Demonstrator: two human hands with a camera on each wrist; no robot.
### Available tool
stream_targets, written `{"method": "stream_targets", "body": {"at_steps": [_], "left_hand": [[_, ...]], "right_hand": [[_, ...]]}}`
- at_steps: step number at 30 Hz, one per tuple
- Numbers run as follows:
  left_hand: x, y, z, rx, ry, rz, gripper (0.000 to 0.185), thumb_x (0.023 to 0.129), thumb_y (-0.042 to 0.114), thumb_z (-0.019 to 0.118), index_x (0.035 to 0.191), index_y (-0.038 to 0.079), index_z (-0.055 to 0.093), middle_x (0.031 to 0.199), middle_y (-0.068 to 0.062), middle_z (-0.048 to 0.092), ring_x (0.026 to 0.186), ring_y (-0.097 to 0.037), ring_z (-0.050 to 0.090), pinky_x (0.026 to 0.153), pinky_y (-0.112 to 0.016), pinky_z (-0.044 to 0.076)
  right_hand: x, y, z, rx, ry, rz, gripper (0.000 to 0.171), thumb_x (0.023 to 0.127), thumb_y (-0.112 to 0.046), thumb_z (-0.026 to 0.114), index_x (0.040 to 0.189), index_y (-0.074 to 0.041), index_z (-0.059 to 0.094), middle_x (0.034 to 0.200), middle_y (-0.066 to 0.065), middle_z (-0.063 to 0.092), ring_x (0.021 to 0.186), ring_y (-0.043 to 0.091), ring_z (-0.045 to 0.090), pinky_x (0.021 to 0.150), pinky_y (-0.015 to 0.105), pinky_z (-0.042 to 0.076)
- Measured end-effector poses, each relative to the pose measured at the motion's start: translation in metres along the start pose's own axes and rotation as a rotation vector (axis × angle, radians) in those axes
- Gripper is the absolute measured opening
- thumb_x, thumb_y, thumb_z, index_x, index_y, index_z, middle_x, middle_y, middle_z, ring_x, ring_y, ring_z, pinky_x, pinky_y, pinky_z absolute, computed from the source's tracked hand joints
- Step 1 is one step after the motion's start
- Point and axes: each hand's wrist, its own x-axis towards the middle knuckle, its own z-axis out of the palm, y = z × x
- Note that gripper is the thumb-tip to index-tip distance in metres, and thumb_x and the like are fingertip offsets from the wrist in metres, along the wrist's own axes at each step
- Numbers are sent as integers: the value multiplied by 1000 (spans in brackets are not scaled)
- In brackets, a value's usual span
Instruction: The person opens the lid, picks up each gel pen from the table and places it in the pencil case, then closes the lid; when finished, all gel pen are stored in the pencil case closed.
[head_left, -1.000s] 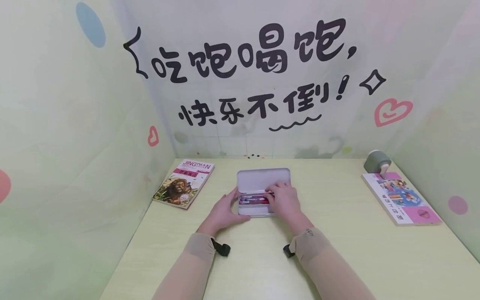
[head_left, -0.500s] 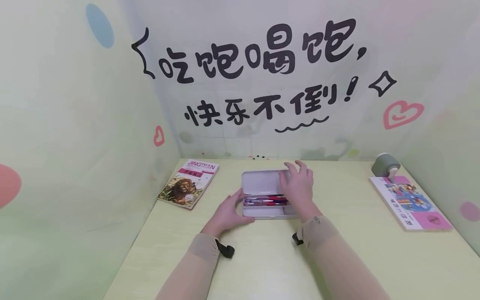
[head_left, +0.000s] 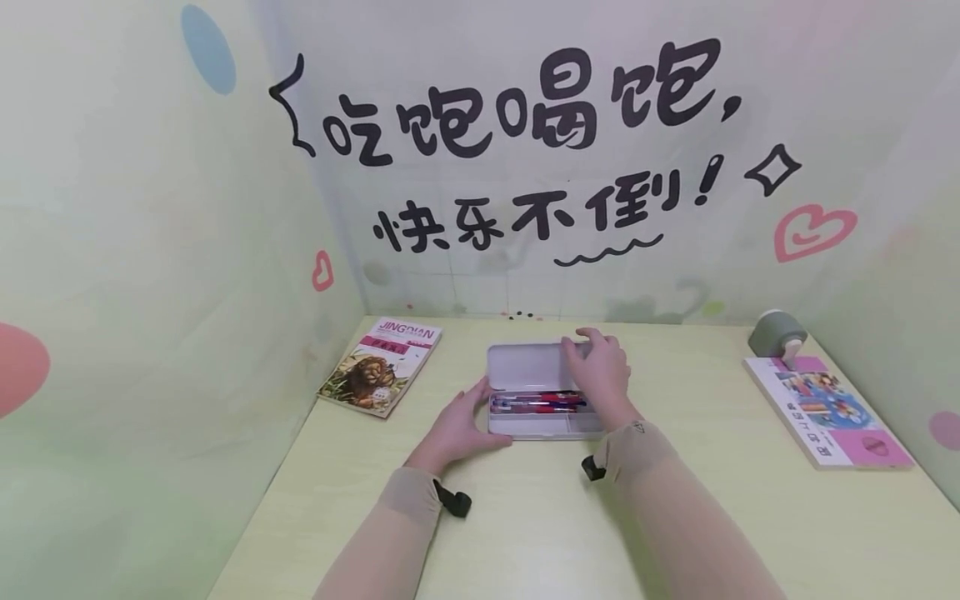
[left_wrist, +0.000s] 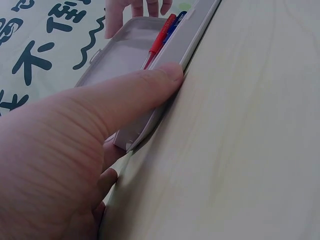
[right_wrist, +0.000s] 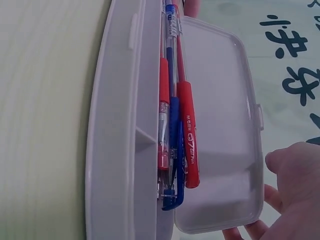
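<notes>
A pale pencil case (head_left: 530, 427) lies on the table with its hinged lid (head_left: 522, 367) raised. Several gel pens (head_left: 536, 404), some red and some blue, lie in its rear compartment; the right wrist view shows the pens (right_wrist: 175, 100) beside a divider. My left hand (head_left: 453, 429) grips the case's left end; in the left wrist view its thumb (left_wrist: 145, 92) presses the front wall while the other fingers are mostly hidden. My right hand (head_left: 602, 367) is at the lid's upper right corner, fingertips partly behind the lid (right_wrist: 220, 125) and thumb just off its edge.
A book with a lion cover (head_left: 381, 367) lies at the back left of the table (head_left: 525, 525). To the right, a pink and white book (head_left: 828, 412) lies in front of a grey-green object (head_left: 776, 333). Printed cloth walls (head_left: 465, 292) close the back and sides.
My right hand has left the pens and moved up and right to the lid's corner, its fingers drawing nearer the edge. The left hand keeps its hold on the case.
</notes>
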Motion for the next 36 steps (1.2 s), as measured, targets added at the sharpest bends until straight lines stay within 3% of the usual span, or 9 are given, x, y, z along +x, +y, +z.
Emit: {"method": "stream_targets", "body": {"at_steps": [4, 9, 15, 23, 27, 32, 36], "left_hand": [[0, -1, 2, 7, -1, -7, 126, 73, 59, 98, 175, 25, 32, 182, 2, 31, 170, -33, 30, 143, -55, 18], [0, -1, 3, 16, -6, -11, 123, 73, 60, 98, 174, 28, 34, 183, 3, 29, 170, -32, 30, 143, -54, 18], [0, 0, 2, 7, -3, -26, 129, 73, 60, 98, 176, 29, 27, 181, 6, 35, 170, -39, 28, 142, -60, 20], [-3, 2, 1, -2, -7, -65, 133, 73, 63, 97, 178, 33, 20, 178, 1, 43, 169, -48, 25, 138, -68, 24], [-5, 2, 0, -36, 4, -55, 120, 78, 67, 92, 175, 41, 27, 180, -2, 39, 168, -47, 29, 137, -69, 27], [-7, 4, -3, -183, 38, -18, 87, 89, 65, 84, 164, 35, 52, 178, 1, 43, 168, -38, 34, 138, -68, 25], [-6, 6, -3, -259, 60, -35, 63, 95, 64, 77, 150, 35, 66, 174, 6, 48, 169, -35, 32, 139, -69, 21]], "right_hand": [[-5, 3, -2, 59, 17, 0, 53, 108, -53, 60, 141, -13, 69, 154, 27, 55, 141, 52, 54, 117, 71, 46], [-14, 6, -7, 104, -3, -6, 52, 108, -53, 62, 139, -12, 69, 158, 26, 52, 144, 51, 51, 121, 71, 45], [-31, 12, -17, 149, -21, -71, 51, 107, -51, 66, 137, -9, 69, 154, 25, 54, 145, 47, 52, 125, 68, 45], [-54, 31, -28, 101, -54, -229, 43, 104, -42, 75, 129, -6, 74, 137, 22, 65, 127, 42, 61, 109, 62, 55], [-65, 42, -31, 16, -70, -312, 35, 102, -37, 78, 124, -9, 79, 133, 23, 67, 120, 42, 65, 104, 62, 58], [-76, 50, -33, -76, -42, -437, 24, 97, -29, 85, 116, -13, 83, 120, 18, 71, 108, 38, 68, 95, 58, 60], [-82, 51, -36, -154, -55, -505, 19, 95, -28, 87, 110, -16, 85, 112, 13, 73, 101, 34, 69, 90, 57, 60]]}}
